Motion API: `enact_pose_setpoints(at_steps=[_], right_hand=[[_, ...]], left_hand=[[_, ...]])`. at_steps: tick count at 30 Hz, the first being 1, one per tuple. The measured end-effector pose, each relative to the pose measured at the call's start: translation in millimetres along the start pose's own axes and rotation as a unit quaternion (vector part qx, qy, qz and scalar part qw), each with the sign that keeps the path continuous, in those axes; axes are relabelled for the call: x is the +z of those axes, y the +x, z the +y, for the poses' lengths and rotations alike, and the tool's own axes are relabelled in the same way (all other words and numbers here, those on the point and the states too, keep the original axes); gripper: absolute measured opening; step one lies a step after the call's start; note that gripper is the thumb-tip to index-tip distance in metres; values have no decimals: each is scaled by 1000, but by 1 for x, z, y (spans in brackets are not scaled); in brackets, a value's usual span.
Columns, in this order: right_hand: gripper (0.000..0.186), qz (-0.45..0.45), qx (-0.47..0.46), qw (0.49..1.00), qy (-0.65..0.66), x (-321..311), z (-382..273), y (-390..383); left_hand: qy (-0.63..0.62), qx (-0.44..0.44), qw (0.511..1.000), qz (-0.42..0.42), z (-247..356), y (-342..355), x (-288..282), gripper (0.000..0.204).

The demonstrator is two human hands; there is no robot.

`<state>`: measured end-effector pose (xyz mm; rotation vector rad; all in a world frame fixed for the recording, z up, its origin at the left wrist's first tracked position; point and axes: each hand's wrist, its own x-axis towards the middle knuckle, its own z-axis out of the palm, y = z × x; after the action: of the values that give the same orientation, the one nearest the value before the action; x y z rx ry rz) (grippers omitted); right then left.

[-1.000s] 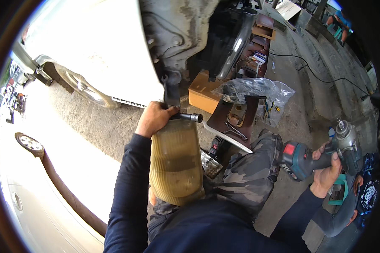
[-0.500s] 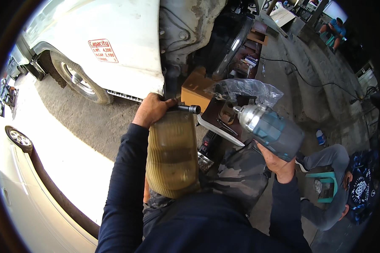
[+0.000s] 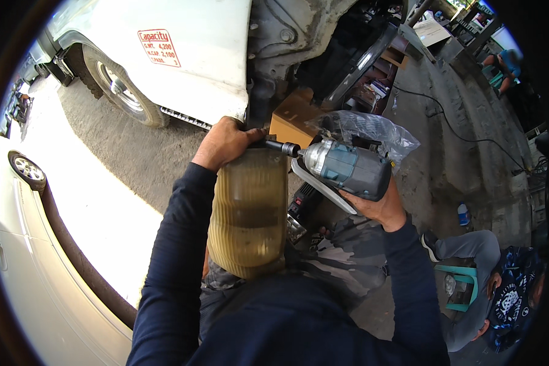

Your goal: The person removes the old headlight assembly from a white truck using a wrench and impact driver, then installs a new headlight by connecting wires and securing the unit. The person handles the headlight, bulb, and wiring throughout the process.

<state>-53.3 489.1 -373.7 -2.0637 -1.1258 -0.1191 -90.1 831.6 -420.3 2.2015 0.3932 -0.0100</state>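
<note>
My left hand (image 3: 226, 143) is closed over the top of a yellowed, ribbed lamp (image 3: 244, 213) on my lap, with a black socket extension (image 3: 277, 146) lying across that top in my fingers. My right hand (image 3: 384, 204) grips a teal and grey impact wrench (image 3: 348, 168) from underneath; its silver nose is at the right end of the extension, apparently meeting it. Just behind my left hand is the corner of a white vehicle's panel (image 3: 207, 85). Below the wrench rests a light-rimmed tray-like part (image 3: 323, 189), largely hidden.
A cardboard box (image 3: 290, 122) and bagged part (image 3: 396, 140) lie ahead. A seated person (image 3: 509, 299) with a teal stool (image 3: 460, 274) is at lower right; another person (image 3: 506, 64) sits farther back. A cable (image 3: 482, 143), bottle (image 3: 463, 215) and cream car (image 3: 43, 256) are around me.
The wrench has swung from the right side inward and turned sideways, its nose now at the extension. Both hands have shifted up in view; my left still holds the extension and lamp.
</note>
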Motion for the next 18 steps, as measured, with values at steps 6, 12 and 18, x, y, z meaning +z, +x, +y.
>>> enact_pose_setpoints(at_steps=[6,12,18], right_hand=[[49,-21,43,998,28,8,-14,13],[48,-62,16,998,22,0,-14,18],[50,-162,-115,977,-72,-29,-2,49]], left_hand=[[-6,-5,1000,3,-3,2,1,58],[-20,-1,1000,2,-3,0,0,58],[0,22,1000,15,-6,1,4,54]])
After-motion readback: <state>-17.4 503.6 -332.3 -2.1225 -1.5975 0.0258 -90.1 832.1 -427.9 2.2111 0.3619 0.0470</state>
